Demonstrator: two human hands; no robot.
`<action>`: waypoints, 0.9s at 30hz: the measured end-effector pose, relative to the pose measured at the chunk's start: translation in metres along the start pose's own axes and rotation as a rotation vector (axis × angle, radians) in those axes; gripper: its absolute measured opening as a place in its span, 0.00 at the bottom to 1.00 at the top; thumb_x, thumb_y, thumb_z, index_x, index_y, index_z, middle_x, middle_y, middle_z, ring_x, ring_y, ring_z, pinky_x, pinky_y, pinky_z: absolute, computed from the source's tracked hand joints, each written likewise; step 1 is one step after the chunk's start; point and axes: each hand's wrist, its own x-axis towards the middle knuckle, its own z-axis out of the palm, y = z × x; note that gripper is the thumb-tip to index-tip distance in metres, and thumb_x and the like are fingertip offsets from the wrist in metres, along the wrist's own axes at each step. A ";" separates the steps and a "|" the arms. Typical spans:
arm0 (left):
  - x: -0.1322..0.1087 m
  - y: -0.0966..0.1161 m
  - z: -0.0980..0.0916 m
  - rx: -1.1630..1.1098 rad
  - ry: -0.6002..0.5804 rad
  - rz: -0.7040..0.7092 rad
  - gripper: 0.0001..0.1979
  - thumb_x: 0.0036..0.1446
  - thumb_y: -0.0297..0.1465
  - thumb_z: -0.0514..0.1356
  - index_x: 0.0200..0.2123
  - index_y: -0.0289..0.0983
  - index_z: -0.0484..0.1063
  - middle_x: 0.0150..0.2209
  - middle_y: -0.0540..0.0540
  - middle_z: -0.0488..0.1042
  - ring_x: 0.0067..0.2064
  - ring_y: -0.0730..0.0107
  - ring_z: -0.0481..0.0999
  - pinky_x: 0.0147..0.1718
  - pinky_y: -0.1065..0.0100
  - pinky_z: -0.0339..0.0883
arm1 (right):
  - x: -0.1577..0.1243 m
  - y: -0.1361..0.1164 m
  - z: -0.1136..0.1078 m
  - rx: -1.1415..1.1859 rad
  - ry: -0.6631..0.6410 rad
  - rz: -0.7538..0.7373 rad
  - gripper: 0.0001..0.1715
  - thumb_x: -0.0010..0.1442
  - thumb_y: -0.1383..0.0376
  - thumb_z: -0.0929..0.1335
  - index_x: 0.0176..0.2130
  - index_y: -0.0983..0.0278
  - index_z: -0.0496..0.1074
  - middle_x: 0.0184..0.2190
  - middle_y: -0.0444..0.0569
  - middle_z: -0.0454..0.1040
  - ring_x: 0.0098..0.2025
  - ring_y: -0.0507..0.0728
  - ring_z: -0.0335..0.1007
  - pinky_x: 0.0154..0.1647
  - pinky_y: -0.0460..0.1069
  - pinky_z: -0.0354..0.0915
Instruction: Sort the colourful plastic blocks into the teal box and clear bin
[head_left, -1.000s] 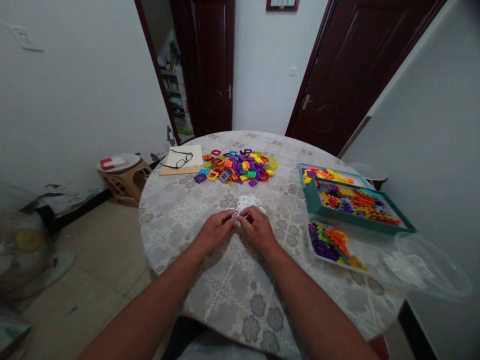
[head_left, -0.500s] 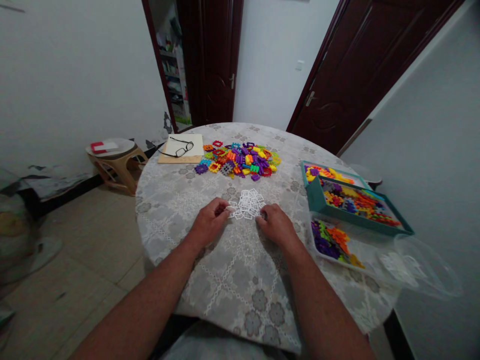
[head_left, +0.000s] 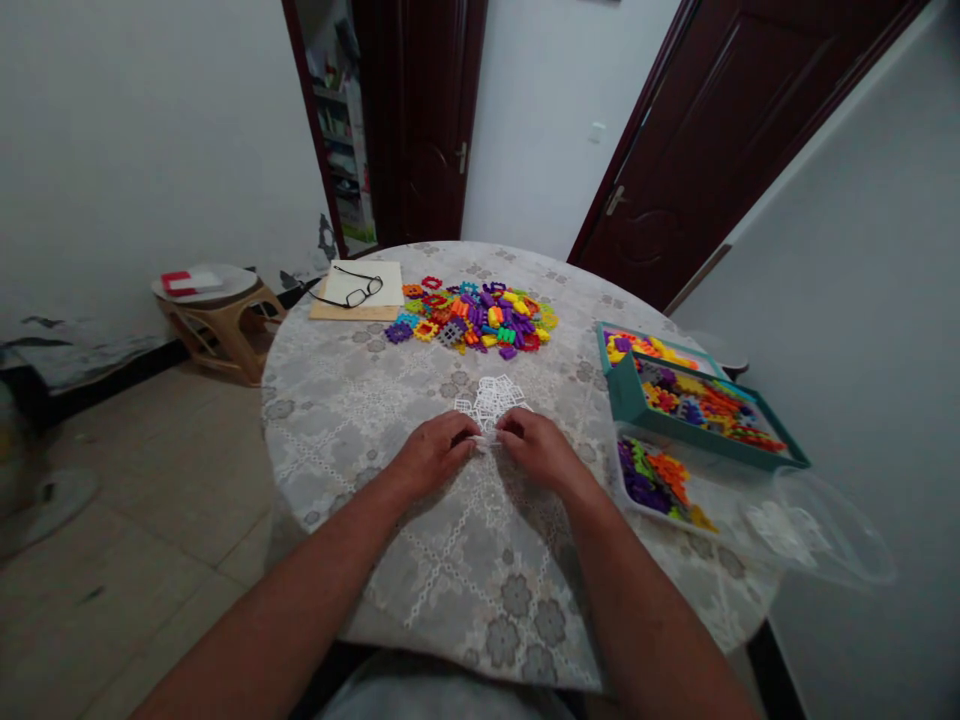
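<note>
A small heap of white plastic square-frame pieces (head_left: 497, 398) lies on the patterned tablecloth in front of me. At its near edge, my left hand (head_left: 441, 450) is closed in a pinch, with a white plastic piece (head_left: 487, 438) at its fingertips. My right hand (head_left: 534, 447) pinches from the other side, its fingertips on white plastic too. The two hands are close together, and the fingers partly hide what they hold. Farther back sits a pile of colourful plastic building blocks (head_left: 480, 318).
Black-framed eyeglasses (head_left: 364, 292) rest on a pale board (head_left: 322, 312) at the back left. On the right stand a teal box (head_left: 630, 392) of coloured blocks, a clear plastic tray (head_left: 621, 480) with more blocks, and a clear container (head_left: 855, 540) holding white pieces. A stool (head_left: 225, 325) is off to the left.
Both hands have come together at the near edge of the white heap, with white plastic now between them. Earlier they were apart, on either side of it. The view has shifted slightly.
</note>
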 end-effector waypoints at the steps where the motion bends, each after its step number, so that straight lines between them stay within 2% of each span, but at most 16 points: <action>1: 0.000 0.001 0.000 -0.004 -0.002 -0.022 0.09 0.64 0.29 0.60 0.47 0.40 0.77 0.41 0.47 0.80 0.43 0.63 0.78 0.45 0.63 0.70 | 0.000 -0.006 0.003 0.013 -0.003 -0.031 0.04 0.63 0.67 0.68 0.38 0.61 0.75 0.34 0.43 0.77 0.37 0.55 0.71 0.41 0.48 0.62; 5: -0.001 -0.001 0.003 -0.001 0.014 -0.018 0.20 0.64 0.27 0.60 0.59 0.41 0.74 0.45 0.46 0.81 0.45 0.63 0.79 0.48 0.61 0.71 | 0.000 -0.017 0.011 0.034 0.021 -0.079 0.07 0.65 0.66 0.68 0.41 0.62 0.77 0.37 0.45 0.80 0.40 0.55 0.74 0.44 0.49 0.64; 7: -0.001 -0.004 0.005 0.031 0.020 0.043 0.16 0.66 0.28 0.60 0.55 0.41 0.77 0.46 0.45 0.80 0.47 0.62 0.78 0.51 0.60 0.70 | -0.001 -0.013 0.010 0.089 -0.027 -0.084 0.07 0.65 0.65 0.68 0.41 0.61 0.78 0.36 0.44 0.80 0.39 0.55 0.74 0.43 0.48 0.65; 9: 0.000 -0.006 0.006 0.057 0.011 0.090 0.09 0.67 0.28 0.60 0.47 0.40 0.79 0.44 0.44 0.78 0.47 0.62 0.77 0.50 0.61 0.70 | -0.002 -0.006 0.007 0.130 -0.083 -0.083 0.08 0.66 0.63 0.68 0.42 0.61 0.79 0.35 0.44 0.80 0.37 0.55 0.74 0.41 0.48 0.66; 10: 0.000 -0.007 0.006 0.059 0.005 0.101 0.07 0.66 0.28 0.60 0.44 0.39 0.79 0.43 0.45 0.77 0.47 0.62 0.77 0.49 0.61 0.70 | -0.001 -0.002 0.007 0.113 -0.071 -0.082 0.09 0.66 0.63 0.68 0.43 0.61 0.79 0.36 0.45 0.81 0.37 0.55 0.75 0.40 0.48 0.67; 11: 0.000 -0.007 0.006 0.054 0.003 0.105 0.06 0.66 0.28 0.60 0.42 0.39 0.79 0.43 0.45 0.76 0.46 0.63 0.77 0.48 0.62 0.70 | 0.000 0.003 0.006 0.063 -0.023 -0.081 0.10 0.66 0.64 0.68 0.44 0.62 0.79 0.38 0.46 0.81 0.38 0.55 0.75 0.42 0.48 0.68; 14: 0.000 -0.006 0.005 0.027 -0.005 0.111 0.05 0.66 0.29 0.60 0.42 0.40 0.77 0.44 0.45 0.76 0.48 0.63 0.77 0.49 0.62 0.70 | 0.004 0.014 0.010 -0.221 0.234 -0.047 0.16 0.67 0.67 0.66 0.52 0.64 0.77 0.49 0.55 0.78 0.49 0.60 0.75 0.52 0.52 0.69; 16: 0.000 -0.006 0.005 0.027 -0.008 0.115 0.05 0.67 0.29 0.61 0.43 0.40 0.77 0.44 0.45 0.77 0.48 0.62 0.77 0.50 0.62 0.70 | 0.007 0.019 0.015 -0.396 0.292 -0.005 0.17 0.68 0.67 0.67 0.55 0.64 0.76 0.53 0.59 0.76 0.54 0.62 0.73 0.56 0.54 0.68; 18: 0.000 -0.007 0.005 0.036 -0.009 0.109 0.05 0.67 0.29 0.61 0.44 0.40 0.77 0.44 0.45 0.78 0.48 0.61 0.78 0.50 0.61 0.70 | 0.009 0.022 0.019 -0.483 0.247 0.037 0.13 0.70 0.66 0.67 0.52 0.63 0.77 0.51 0.58 0.75 0.53 0.62 0.73 0.54 0.53 0.68; 21: 0.001 -0.008 0.006 0.054 -0.016 0.104 0.06 0.66 0.29 0.61 0.45 0.41 0.77 0.44 0.45 0.79 0.47 0.61 0.78 0.50 0.61 0.70 | 0.009 0.025 0.021 -0.493 0.197 0.059 0.09 0.70 0.66 0.67 0.46 0.62 0.77 0.48 0.55 0.75 0.51 0.61 0.73 0.53 0.51 0.67; 25: 0.001 -0.007 0.006 0.070 -0.023 0.108 0.05 0.67 0.29 0.61 0.44 0.40 0.76 0.43 0.44 0.79 0.47 0.61 0.78 0.50 0.60 0.70 | 0.003 0.026 0.021 -0.498 0.217 0.029 0.16 0.71 0.66 0.66 0.56 0.64 0.74 0.51 0.57 0.75 0.53 0.61 0.72 0.55 0.52 0.66; 27: 0.001 -0.007 0.006 0.074 -0.026 0.110 0.05 0.67 0.29 0.60 0.44 0.40 0.76 0.43 0.44 0.79 0.47 0.61 0.78 0.50 0.60 0.70 | 0.000 0.026 0.021 -0.517 0.202 0.003 0.16 0.72 0.65 0.66 0.57 0.66 0.73 0.51 0.58 0.74 0.53 0.62 0.72 0.55 0.52 0.66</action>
